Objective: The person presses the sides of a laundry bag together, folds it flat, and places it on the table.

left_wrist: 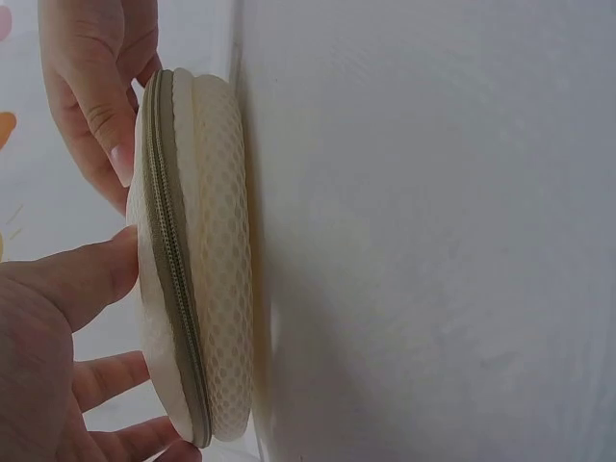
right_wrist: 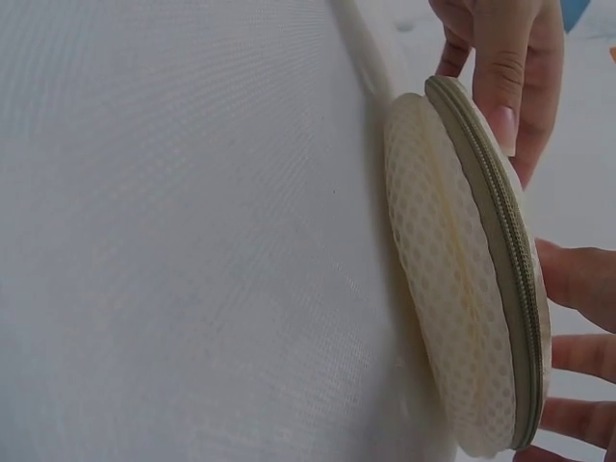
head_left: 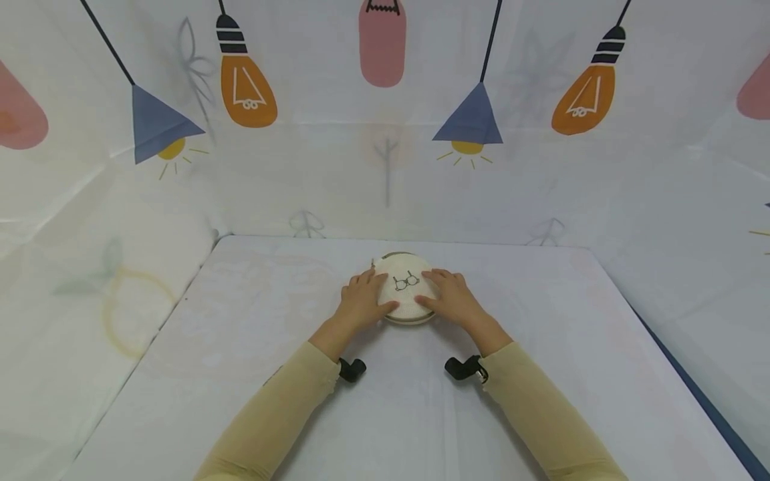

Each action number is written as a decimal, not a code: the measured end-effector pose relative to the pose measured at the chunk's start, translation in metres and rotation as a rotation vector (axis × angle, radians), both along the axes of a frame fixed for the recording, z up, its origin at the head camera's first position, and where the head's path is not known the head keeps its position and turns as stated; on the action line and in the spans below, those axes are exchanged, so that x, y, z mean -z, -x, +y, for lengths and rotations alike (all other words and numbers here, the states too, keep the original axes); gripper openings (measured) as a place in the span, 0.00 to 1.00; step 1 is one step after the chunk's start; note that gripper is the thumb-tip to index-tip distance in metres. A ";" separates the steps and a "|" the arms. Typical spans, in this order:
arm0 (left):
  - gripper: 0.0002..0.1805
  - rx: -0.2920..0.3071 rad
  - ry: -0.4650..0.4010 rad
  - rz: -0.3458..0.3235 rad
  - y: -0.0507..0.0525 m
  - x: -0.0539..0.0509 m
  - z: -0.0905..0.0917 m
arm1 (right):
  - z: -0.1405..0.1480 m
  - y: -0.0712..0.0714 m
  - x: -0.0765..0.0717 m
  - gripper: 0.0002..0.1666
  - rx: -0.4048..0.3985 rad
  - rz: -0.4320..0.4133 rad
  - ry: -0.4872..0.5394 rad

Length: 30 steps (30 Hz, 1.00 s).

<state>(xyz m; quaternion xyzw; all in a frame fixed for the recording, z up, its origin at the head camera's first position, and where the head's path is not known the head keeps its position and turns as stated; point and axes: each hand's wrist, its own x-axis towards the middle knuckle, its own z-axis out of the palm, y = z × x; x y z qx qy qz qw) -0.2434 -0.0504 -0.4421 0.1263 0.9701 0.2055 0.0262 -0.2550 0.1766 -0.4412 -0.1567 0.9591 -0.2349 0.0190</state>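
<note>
A round, flat mesh laundry bag [head_left: 409, 302] in cream, with a black glasses-like outline printed on its top, lies on the white table. Around its rim runs an olive zipper [left_wrist: 173, 250], closed where it shows; below that the honeycomb mesh side [right_wrist: 448, 279] is visible. My left hand [head_left: 359, 300] rests on the bag's left edge, thumb and spread fingers on its top face. Opposite it, the right hand [head_left: 457, 300] touches the right edge in the same way. Neither hand's fingers are curled round the bag. Its underside is hidden.
The white-covered table [head_left: 385, 414] spreads around the bag. Behind it hangs a white cloth [head_left: 337, 174] printed with lamps and bulbs, which also covers both sides. Black wrist cameras [head_left: 463, 368] sit at both sleeve cuffs, just above the table.
</note>
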 end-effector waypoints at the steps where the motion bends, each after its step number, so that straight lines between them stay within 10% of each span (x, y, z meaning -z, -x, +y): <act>1: 0.42 0.001 0.005 -0.001 0.001 0.001 0.000 | 0.000 0.000 0.000 0.43 0.001 -0.005 -0.001; 30: 0.43 -0.012 0.013 -0.060 0.008 0.005 0.001 | -0.006 0.003 0.004 0.42 0.018 -0.061 -0.035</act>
